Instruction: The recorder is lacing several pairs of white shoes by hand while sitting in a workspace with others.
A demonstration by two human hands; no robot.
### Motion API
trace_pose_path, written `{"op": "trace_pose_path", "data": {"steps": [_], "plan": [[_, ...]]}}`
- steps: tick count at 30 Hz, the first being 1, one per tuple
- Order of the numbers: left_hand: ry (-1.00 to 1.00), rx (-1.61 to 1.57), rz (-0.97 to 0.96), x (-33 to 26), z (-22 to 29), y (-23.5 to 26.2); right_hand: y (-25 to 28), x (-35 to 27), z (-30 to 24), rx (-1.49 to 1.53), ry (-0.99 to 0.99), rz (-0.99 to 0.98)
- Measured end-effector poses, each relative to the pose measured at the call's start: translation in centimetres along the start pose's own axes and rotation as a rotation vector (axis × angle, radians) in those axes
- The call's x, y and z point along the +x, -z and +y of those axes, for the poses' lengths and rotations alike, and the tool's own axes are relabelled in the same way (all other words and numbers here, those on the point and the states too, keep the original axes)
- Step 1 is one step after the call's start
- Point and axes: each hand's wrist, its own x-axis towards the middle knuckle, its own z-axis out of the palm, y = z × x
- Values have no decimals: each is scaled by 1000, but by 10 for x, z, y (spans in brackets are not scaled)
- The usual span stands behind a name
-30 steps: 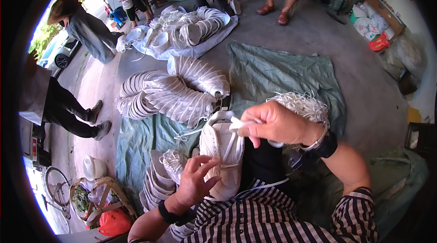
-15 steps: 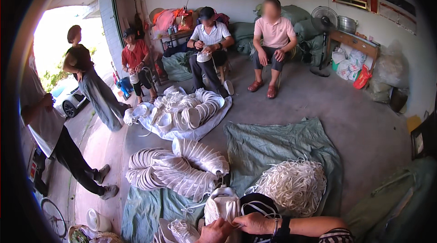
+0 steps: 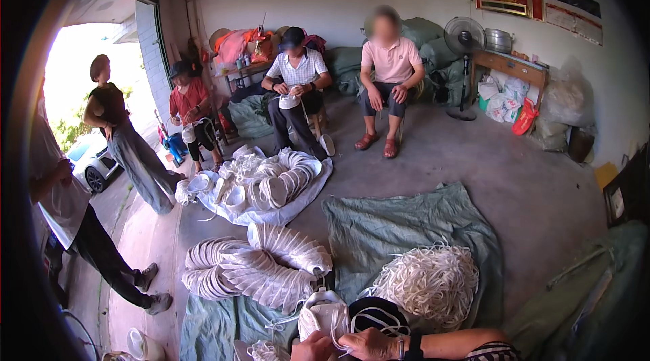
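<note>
A white shoe point(image 3: 321, 312) stands toe away from me at the bottom centre, with loose white laces at its opening. My left hand point(image 3: 314, 347) is closed at the near side of the shoe, its lower part cut off by the picture's edge. Just right of it, my right hand point(image 3: 371, 345) pinches a white shoelace point(image 3: 334, 331) between thumb and fingers. The lace runs down from the shoe between both hands. Right behind the right hand lies a round black item point(image 3: 369, 312) with white laces across it. More white laced shoes point(image 3: 265, 350) sit left of my left hand, partly out of view.
Rows of white shoes point(image 3: 271, 263) lie beyond my hands, with a heap of white laces point(image 3: 433, 283) on green cloth point(image 3: 413, 219). Farther off, another shoe pile rests on a white sheet point(image 3: 298, 212). Two seated people handle shoes; another sits by a fan point(image 3: 464, 39). Two people stand left.
The view has tilted up a little, so the scene sits lower and more to the left. My hands stay at the shoe, still close together. The seated person in red has raised a hand.
</note>
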Motion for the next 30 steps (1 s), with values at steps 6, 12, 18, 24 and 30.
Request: {"op": "trace_pose_path", "data": {"steps": [6, 12, 18, 24, 30], "plan": [[-197, -123, -196, 23, -1, 29, 4, 0, 0, -78, 78, 34], [-95, -419, -273, 22, 0, 28, -1, -1, 18, 272, -154, -177], [228, -566, -212, 11, 5, 19, 22, 21, 7, 681, -625, -437], [49, -181, -21, -3, 28, 11, 9, 3, 13, 377, -281, -396], [-52, 106, 23, -2, 36, 3, 80, 29, 27, 1118, -569, -349]]}}
